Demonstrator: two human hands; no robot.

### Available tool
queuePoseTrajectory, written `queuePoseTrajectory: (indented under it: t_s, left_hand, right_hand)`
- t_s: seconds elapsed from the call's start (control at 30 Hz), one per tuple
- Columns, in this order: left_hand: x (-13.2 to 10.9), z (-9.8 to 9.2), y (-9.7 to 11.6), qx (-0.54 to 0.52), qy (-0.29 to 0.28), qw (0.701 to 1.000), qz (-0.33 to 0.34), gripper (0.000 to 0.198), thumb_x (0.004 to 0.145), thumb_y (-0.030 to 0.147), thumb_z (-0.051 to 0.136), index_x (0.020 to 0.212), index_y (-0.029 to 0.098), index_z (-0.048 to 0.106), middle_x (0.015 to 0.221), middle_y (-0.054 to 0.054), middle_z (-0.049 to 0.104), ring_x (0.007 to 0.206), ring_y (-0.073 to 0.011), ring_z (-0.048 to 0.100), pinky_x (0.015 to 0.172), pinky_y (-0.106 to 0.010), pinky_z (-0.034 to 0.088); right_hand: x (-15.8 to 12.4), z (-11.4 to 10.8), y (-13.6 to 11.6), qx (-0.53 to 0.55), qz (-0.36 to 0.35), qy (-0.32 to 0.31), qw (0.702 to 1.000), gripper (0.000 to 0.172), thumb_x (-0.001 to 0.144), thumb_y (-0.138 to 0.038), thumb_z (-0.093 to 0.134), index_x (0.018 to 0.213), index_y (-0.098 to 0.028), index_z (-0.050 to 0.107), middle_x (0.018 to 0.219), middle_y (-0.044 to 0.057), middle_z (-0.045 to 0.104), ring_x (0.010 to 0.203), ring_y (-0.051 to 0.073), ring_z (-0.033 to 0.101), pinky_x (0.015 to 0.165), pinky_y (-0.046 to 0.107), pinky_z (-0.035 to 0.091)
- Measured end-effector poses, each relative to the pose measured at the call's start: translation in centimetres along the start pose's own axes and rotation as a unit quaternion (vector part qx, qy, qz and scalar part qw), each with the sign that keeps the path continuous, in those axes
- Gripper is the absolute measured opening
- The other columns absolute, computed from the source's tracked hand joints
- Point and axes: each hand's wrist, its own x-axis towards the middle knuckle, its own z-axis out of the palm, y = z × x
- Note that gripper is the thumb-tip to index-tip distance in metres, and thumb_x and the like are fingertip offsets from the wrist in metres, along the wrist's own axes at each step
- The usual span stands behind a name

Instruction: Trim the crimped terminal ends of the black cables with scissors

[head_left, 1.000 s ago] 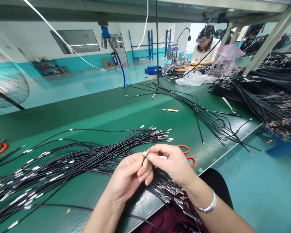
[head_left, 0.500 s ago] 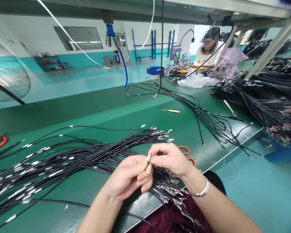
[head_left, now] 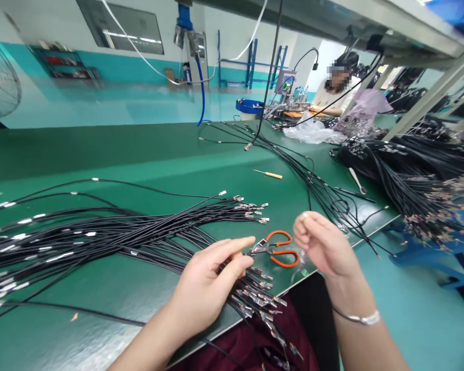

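Just inside the front edge of the desk (head_left: pixel 62 159), left hand (head_left: pixel 211 281): thumb and forefinger slightly apart, other fingers mostly hidden. Can't tell if a cable is gripped under there. Right hand (head_left: pixel 325 245) is over the same edge, further right, well apart from the left; fingers curled in toward the thumb. Can't tell if anything small is pinched.

Between them, cutters (head_left: pixel 268 249) flat on the desk, orange handles to the right, nose near the left fingertips.

Near bundle (head_left: pixel 261 293): shows from under the left hand, metal-tipped ends sticking out past the front edge above the lap. Far bundle (head_left: pixel 139 226): comes in from the desk's left end, metal tips stopping just beyond the cutters.

Further out: awl (head_left: pixel 272 175) mid-desk; loose cables (head_left: pixel 294 159) from near the back edge to the front edge on the right; big heap (head_left: pixel 394 159) beyond, ends reaching past the front edge.

Progress, my read: both bundles look largely done at this end, metal pieces on. Heap ends look coppery and bare, so probably still to do. Loose cables: tips mostly too small to call. Can't count any lot.
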Motion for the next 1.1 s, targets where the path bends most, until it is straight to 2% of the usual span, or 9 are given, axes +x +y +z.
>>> queuePoseTrajectory:
  t_s: [0.07, 0.17, 0.3, 0.4, 0.53, 0.7, 0.9, 1.0, 1.1]
  left_hand:
    - [-0.2, 0.2, 0.1, 0.06, 0.004, 0.996, 0.065, 0.025, 0.082, 0.021, 0.062, 0.105, 0.024, 0.071, 0.07, -0.001, 0.064, 0.063, -0.0147, 0.057, 0.059, -0.025, 0.043]
    - [-0.3, 0.4, -0.1, 0.124, -0.01, 0.984, 0.13, 0.022, 0.085, 0.02, 0.058, 0.103, 0.021, 0.072, 0.07, -0.002, 0.065, 0.062, -0.014, 0.057, 0.057, -0.023, 0.043]
    - [-0.5, 0.7, -0.5, 0.18, -0.019, 0.963, 0.201, 0.021, 0.088, 0.017, 0.055, 0.103, 0.016, 0.069, 0.069, -0.002, 0.063, 0.063, -0.0133, 0.056, 0.06, -0.023, 0.044]
    - [-0.7, 0.8, -0.7, 0.212, -0.028, 0.948, 0.235, 0.023, 0.088, 0.014, 0.053, 0.108, 0.015, 0.065, 0.073, -0.003, 0.064, 0.066, -0.0139, 0.055, 0.063, -0.024, 0.043]
    - [-1.1, 0.7, -0.9, 0.228, -0.031, 0.942, 0.245, 0.028, 0.087, 0.013, 0.054, 0.113, 0.016, 0.062, 0.077, -0.005, 0.066, 0.068, -0.0157, 0.054, 0.067, -0.027, 0.043]
    - [-1.1, 0.4, -0.9, 0.209, -0.036, 0.944, 0.254, 0.029, 0.085, 0.01, 0.054, 0.109, 0.021, 0.065, 0.078, -0.005, 0.067, 0.07, -0.0164, 0.057, 0.068, -0.028, 0.044]
    - [-1.2, 0.2, -1.0, 0.225, -0.003, 0.924, 0.31, 0.037, 0.081, 0.004, 0.055, 0.108, 0.026, 0.067, 0.089, -0.005, 0.072, 0.074, -0.0157, 0.063, 0.068, -0.026, 0.048]
    - [-1.1, 0.5, -1.5, 0.214, -0.006, 0.921, 0.326, 0.04, 0.08, 0.003, 0.057, 0.112, 0.027, 0.065, 0.093, -0.005, 0.072, 0.078, -0.0163, 0.063, 0.071, -0.027, 0.048]
    - [-0.6, 1.0, -2.0, 0.212, 0.0, 0.937, 0.278, 0.039, 0.082, 0.006, 0.057, 0.117, 0.024, 0.062, 0.091, -0.006, 0.071, 0.077, -0.0167, 0.061, 0.072, -0.028, 0.046]
  right_hand:
    - [-1.6, -1.1, -1.1, -0.049, -0.018, 0.015, 0.999, 0.008, 0.081, -0.027, 0.068, 0.077, -0.02, 0.067, 0.063, -0.002, 0.054, 0.049, 0.008, 0.044, 0.041, 0.019, 0.033]
    - [-3.6, -0.6, -1.8, -0.146, -0.075, -0.006, 0.986, 0.006, 0.084, -0.025, 0.065, 0.08, -0.024, 0.07, 0.077, 0.003, 0.063, 0.056, 0.011, 0.053, 0.045, 0.021, 0.04]
    - [-4.6, 2.3, -1.5, -0.326, -0.162, -0.092, 0.927, 0.014, 0.081, -0.015, 0.067, 0.083, -0.028, 0.072, 0.107, 0.006, 0.064, 0.095, 0.02, 0.06, 0.08, 0.033, 0.05]
    - [-4.5, 3.7, -0.9, -0.398, -0.213, -0.13, 0.883, 0.026, 0.08, -0.008, 0.065, 0.093, -0.03, 0.071, 0.104, 0.004, 0.066, 0.094, 0.019, 0.061, 0.083, 0.035, 0.05]
    - [-4.6, 3.8, -0.4, -0.405, -0.285, -0.132, 0.859, 0.041, 0.078, -0.002, 0.064, 0.105, -0.033, 0.068, 0.094, 0.002, 0.069, 0.087, 0.019, 0.064, 0.08, 0.037, 0.051]
    - [-5.2, 3.8, -0.1, -0.394, -0.308, -0.126, 0.857, 0.048, 0.076, 0.0, 0.064, 0.109, -0.035, 0.067, 0.092, 0.003, 0.07, 0.085, 0.022, 0.065, 0.077, 0.041, 0.053]
    - [-5.4, 3.7, 0.7, -0.379, -0.283, -0.086, 0.877, 0.041, 0.077, -0.004, 0.064, 0.102, -0.035, 0.07, 0.091, 0.003, 0.07, 0.083, 0.021, 0.065, 0.076, 0.039, 0.054]
    - [-5.4, 3.7, 1.4, -0.354, -0.243, -0.043, 0.902, 0.029, 0.079, -0.008, 0.065, 0.093, -0.033, 0.073, 0.089, 0.002, 0.07, 0.082, 0.019, 0.065, 0.074, 0.034, 0.054]
    - [-5.0, 3.0, 1.6, -0.324, -0.159, 0.001, 0.933, 0.013, 0.08, -0.018, 0.067, 0.083, -0.027, 0.074, 0.093, 0.004, 0.07, 0.088, 0.02, 0.065, 0.075, 0.034, 0.055]
